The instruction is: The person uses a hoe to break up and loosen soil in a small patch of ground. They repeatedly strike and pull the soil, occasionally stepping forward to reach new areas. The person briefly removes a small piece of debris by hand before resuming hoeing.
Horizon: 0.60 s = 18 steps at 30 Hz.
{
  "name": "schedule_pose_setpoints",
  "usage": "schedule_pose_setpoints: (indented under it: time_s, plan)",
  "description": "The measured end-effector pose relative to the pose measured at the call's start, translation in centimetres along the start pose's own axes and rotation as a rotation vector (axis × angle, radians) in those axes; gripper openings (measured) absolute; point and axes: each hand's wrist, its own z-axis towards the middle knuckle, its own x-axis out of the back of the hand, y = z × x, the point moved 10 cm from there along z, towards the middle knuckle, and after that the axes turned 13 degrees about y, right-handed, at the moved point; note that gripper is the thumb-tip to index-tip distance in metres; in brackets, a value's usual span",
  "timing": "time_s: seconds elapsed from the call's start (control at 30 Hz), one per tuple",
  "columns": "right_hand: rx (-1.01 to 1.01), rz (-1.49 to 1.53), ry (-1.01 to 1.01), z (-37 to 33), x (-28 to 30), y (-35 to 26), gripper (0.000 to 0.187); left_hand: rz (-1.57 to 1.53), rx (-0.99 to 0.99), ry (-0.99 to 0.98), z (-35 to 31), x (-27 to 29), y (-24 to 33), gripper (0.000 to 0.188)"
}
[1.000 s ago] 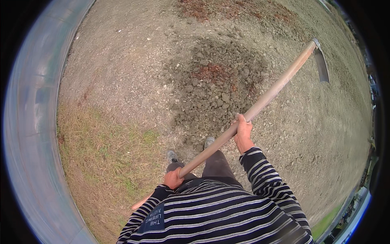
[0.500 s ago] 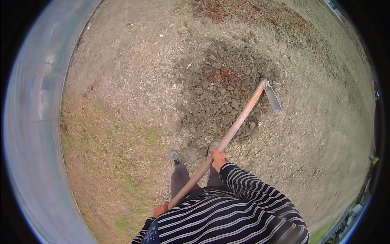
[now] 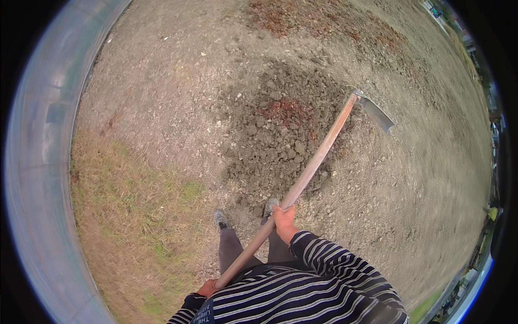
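Both hands grip the long wooden handle of a hoe (image 3: 311, 166), which slants from my waist up to the far right. My right hand (image 3: 284, 218) is closed around the middle of the shaft. Lower down, my left hand (image 3: 208, 288) wraps the handle's near end beside my waist. The grey metal blade (image 3: 377, 112) hangs off the far end, pointing right; it appears raised above the ground. Left of the handle lies a patch of dark, broken soil clods (image 3: 270, 146) with reddish-brown material (image 3: 287, 112) on top.
My shoes (image 3: 221, 218) stand at the near edge of the loosened soil. Dry, partly green grass (image 3: 135, 216) covers the ground at left. A pale sheeted wall (image 3: 43, 162) runs along the left side. More reddish material (image 3: 318, 21) is scattered farther ahead.
The hoe's head has moved up and to the right, and its blade has swung outward. Both hands keep their hold. The ground has shifted slightly left in view.
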Motion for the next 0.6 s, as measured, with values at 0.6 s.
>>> schedule_pose_setpoints:
  time_s: [0.6]
  plan:
    - [-0.286, 0.163, -0.012, 13.3, -2.4, -1.3, 0.028, 0.249, -0.08, 0.133, 8.8, -5.6, 9.4, 0.043]
